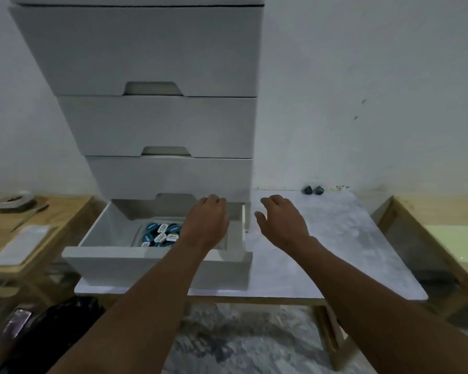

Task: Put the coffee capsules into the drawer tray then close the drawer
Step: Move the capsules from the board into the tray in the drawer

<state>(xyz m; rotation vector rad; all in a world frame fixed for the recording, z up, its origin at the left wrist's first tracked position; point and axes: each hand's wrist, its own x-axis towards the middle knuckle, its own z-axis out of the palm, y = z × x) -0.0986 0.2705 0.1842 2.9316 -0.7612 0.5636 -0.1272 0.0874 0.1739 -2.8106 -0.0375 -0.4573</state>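
The bottom drawer (157,261) of a white drawer tower stands pulled out on a marbled white table (335,255). Inside it a clear tray (139,233) holds several blue coffee capsules (161,234). Two more dark blue capsules (313,190) lie on the table at the wall, to the right of the tower. My left hand (207,221) hovers over the right part of the open drawer, fingers bent downward, and I cannot see whether it holds anything. My right hand (281,220) is open above the table, just right of the drawer, and holds nothing.
The drawer tower (152,125) has three closed drawers above the open one. A wooden table at left carries a tape roll (12,201), a knife-like tool (30,215) and a white sheet (21,248). Another wooden table (443,211) stands at right. A dark bag (52,336) lies on the floor.
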